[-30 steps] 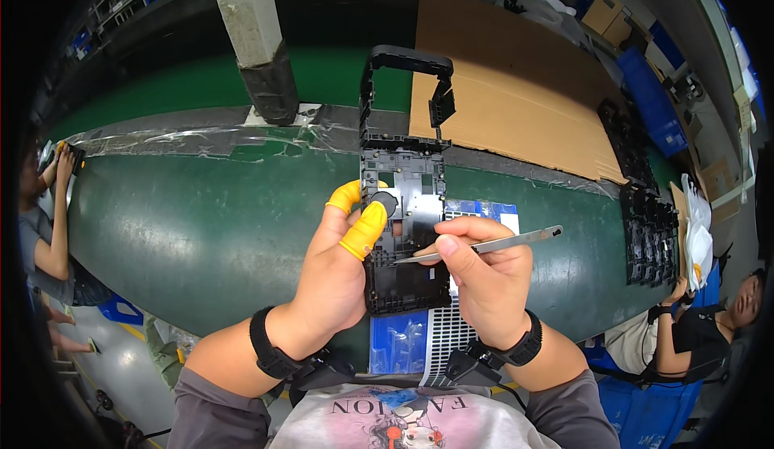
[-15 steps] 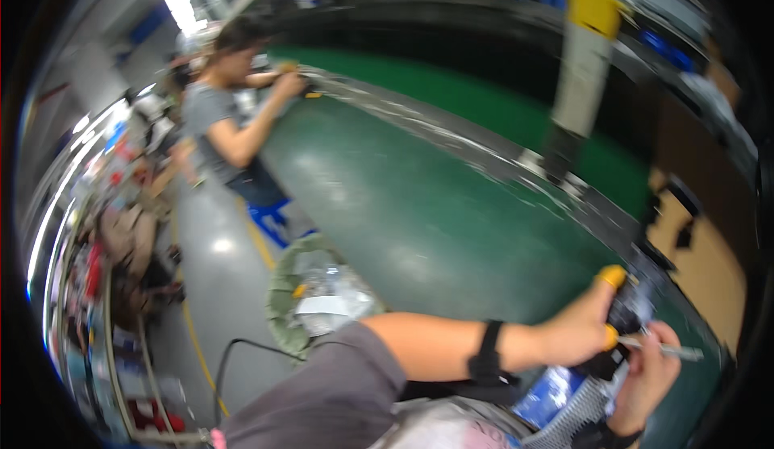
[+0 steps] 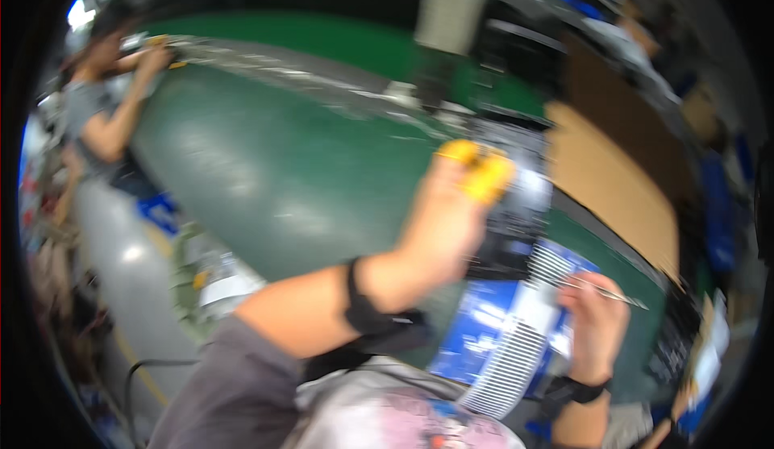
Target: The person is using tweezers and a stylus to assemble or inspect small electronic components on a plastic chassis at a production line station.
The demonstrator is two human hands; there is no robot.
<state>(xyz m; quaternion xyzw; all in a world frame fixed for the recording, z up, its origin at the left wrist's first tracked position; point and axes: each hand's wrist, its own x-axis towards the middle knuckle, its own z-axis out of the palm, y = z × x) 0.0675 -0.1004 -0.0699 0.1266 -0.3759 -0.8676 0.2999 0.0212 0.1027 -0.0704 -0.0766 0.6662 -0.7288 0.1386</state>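
Across the middle runs the green worktop (image 3: 306,191); above it, blurred, up comes our black plastic frame (image 3: 518,207), left edge pinched in the left hand's (image 3: 447,219) grip. Nearer, to the right, the right hand (image 3: 598,320) has fingers closed round slim tweezers (image 3: 619,295), clear of the frame. Looks like a holding step; tweezer work would call for steadiness.

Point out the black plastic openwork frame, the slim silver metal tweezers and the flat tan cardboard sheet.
Black plastic frame (image 3: 524,195): head view, middle of its panel.
Silver metal tweezers (image 3: 617,295): head view, exposed shaft.
Tan cardboard sheet (image 3: 614,185): head view, broad flat face.
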